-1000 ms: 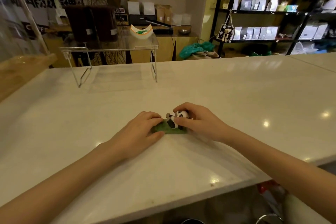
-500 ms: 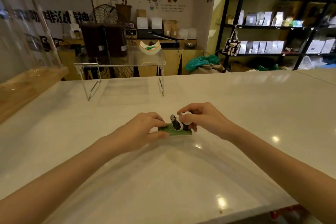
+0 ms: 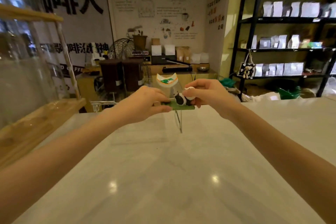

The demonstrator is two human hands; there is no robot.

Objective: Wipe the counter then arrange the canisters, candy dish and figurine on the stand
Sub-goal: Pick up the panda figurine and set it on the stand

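Fingers (image 3: 163,109) of left hand (image 3: 143,104) pinch figurine (image 3: 182,99) by green base; right hand (image 3: 205,92) grips panda head. Both arms outstretched, figurine raised above worktop (image 3: 163,169), level with clear stand (image 3: 179,122) top beside dish (image 3: 167,80).

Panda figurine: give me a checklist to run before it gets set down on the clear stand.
1. Grip: left hand pinches the green base, right hand holds the panda figurine. Ok.
2. Figurine level: base looks roughly flat. Ok.
3. Clear stand reached: hands cover its top. Cannot tell.
4. Free spot on top: the candy dish and two dark canisters show behind the hands; the gap beside them is hidden. Cannot tell.
5. Counter below is bare where visible. Ok.
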